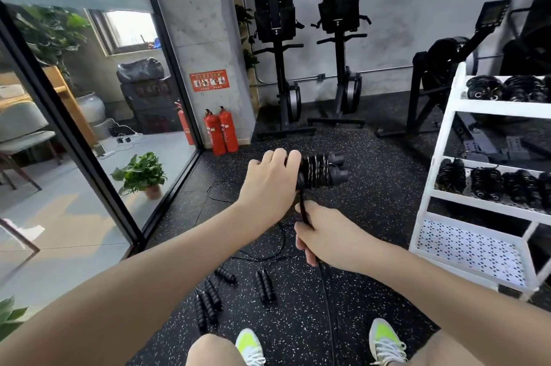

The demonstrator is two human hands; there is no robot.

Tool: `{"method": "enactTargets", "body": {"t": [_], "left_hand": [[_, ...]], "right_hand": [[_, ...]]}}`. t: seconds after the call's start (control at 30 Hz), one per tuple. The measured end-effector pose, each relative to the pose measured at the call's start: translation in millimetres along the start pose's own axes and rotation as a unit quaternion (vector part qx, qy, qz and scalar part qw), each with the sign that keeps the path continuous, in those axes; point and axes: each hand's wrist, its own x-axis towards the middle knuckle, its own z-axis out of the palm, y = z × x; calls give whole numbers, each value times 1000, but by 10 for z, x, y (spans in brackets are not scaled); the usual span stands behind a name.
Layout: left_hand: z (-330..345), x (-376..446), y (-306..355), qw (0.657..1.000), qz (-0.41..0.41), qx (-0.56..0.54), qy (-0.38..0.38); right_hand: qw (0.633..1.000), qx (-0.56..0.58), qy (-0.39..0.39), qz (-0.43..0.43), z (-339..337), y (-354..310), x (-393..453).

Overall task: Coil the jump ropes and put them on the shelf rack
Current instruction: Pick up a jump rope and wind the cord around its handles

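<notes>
My left hand (269,184) grips the two black handles of a jump rope (320,172), held level, with the cord wound in several turns around them. Just below, my right hand (323,234) pinches the loose black cord (304,210), which runs down to the floor between my feet. Several more jump ropes (265,285) lie uncoiled on the speckled black floor in front of my shoes. The white shelf rack (447,127) stands to the right, with coiled ropes (483,181) on its top two shelves.
A glass partition (89,127) runs along the left, with a potted plant (140,175) behind it. Two red fire extinguishers (220,131) stand at the concrete pillar. Black gym machines (280,67) line the back wall. The rack's lower perforated shelf (468,249) is bare.
</notes>
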Motion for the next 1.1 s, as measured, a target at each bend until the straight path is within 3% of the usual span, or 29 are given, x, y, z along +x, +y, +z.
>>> {"method": "enactTargets", "body": {"t": [0.13,0.3,0.53,0.87,1.1], "left_hand": [[11,-36,-43,997,0,81,-5],[-6,-93,1,994,4,101,-27],[94,-195,-125,986,135,82,51],[72,-273,-109,965,213,-33,148],[-14,-250,-70,971,176,-81,137]], "right_hand": [[985,-143,86,-49,-96,-128,-88],[978,-172,77,-87,-242,-176,-83],[956,-228,125,-138,-762,-268,47],[991,8,-5,-131,-1118,-8,354],[962,263,-16,-75,-830,342,323]]}}
